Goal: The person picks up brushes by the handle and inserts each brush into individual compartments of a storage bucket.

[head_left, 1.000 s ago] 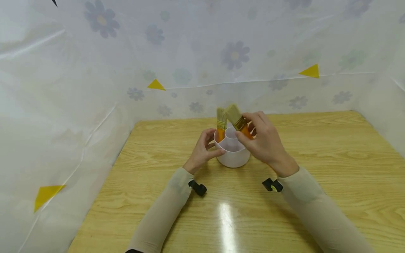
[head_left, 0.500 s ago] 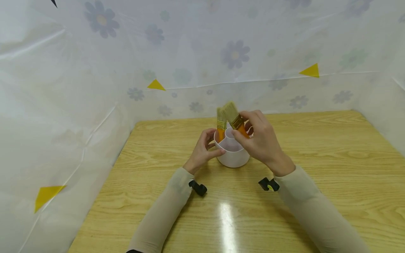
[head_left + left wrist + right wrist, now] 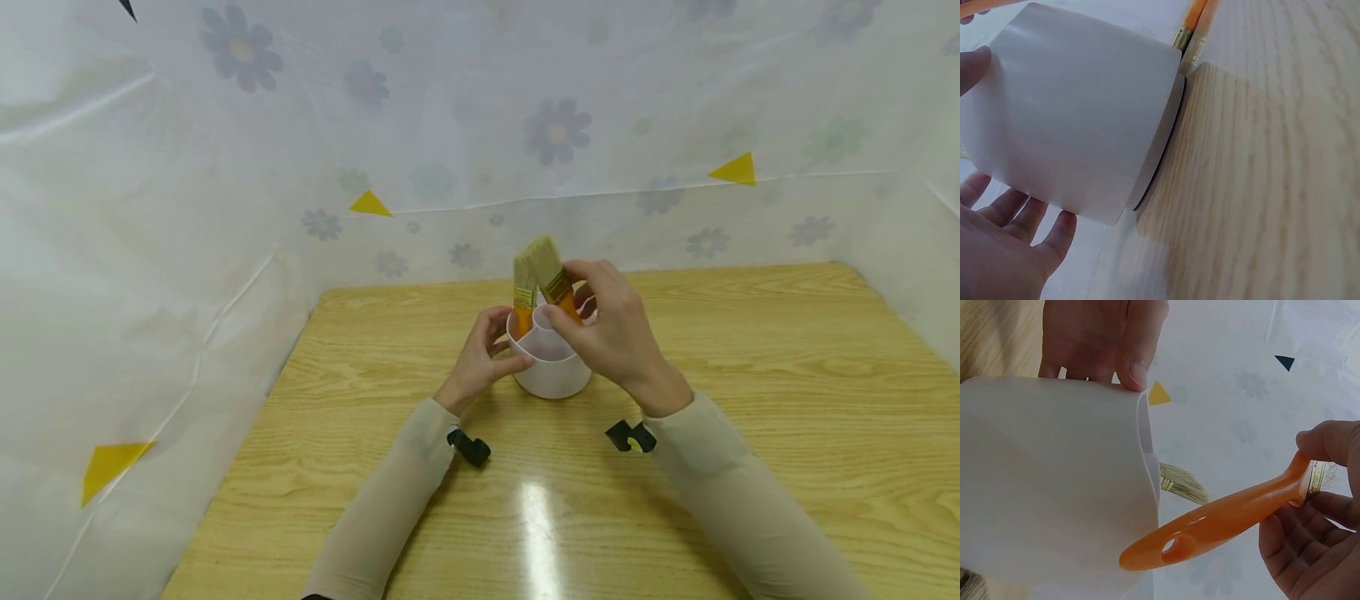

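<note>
A white round organizer cup (image 3: 555, 379) with inner compartments and a round middle tube stands on the wooden table. My left hand (image 3: 476, 358) grips its left side, thumb near the front rim and fingers round the wall. One paintbrush (image 3: 524, 298) stands bristles up in the cup's left compartment. Over the cup, my right hand (image 3: 621, 333) pinches a second paintbrush (image 3: 553, 279) close to its metal band, bristles tilted up to the left. In the right wrist view its orange handle (image 3: 1229, 515) points down, the tip overlapping the cup's wall near the rim.
Behind the cup, another orange-handled paintbrush (image 3: 1188, 28) lies low at the table in the left wrist view. Bristles (image 3: 971, 586) show at the right wrist view's lower left corner. Flowered plastic sheeting (image 3: 480, 150) with yellow triangles surrounds the wooden table (image 3: 375, 367).
My right hand has shifted left and slightly up with its paintbrush, whose bristles now overlap those of the standing one. The left hand and the cup have stayed in place.
</note>
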A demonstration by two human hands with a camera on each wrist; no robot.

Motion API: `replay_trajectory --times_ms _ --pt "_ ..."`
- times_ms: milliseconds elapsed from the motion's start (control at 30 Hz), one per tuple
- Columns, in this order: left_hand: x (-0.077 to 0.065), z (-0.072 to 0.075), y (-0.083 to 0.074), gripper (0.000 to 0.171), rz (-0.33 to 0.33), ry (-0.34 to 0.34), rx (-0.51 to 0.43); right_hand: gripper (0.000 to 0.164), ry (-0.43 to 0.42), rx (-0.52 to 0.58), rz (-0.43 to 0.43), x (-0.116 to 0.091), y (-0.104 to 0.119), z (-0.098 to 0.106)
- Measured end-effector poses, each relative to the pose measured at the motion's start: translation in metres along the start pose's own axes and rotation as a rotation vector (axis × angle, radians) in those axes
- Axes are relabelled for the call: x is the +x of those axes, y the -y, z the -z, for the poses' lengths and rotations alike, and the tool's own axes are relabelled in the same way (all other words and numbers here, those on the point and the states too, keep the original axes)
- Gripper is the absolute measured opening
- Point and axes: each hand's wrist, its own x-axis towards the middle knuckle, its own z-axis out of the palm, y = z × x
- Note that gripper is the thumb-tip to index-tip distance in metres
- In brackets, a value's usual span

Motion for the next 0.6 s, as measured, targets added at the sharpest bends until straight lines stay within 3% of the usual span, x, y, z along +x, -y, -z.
replay_trajectory --times_ms 600 --pt "0.0004 0.0 -0.0004 0.074 0.01 -0.002 0.001 0.047 -0.092 0.066 0.035 0.0026 0.0032 -0.001"
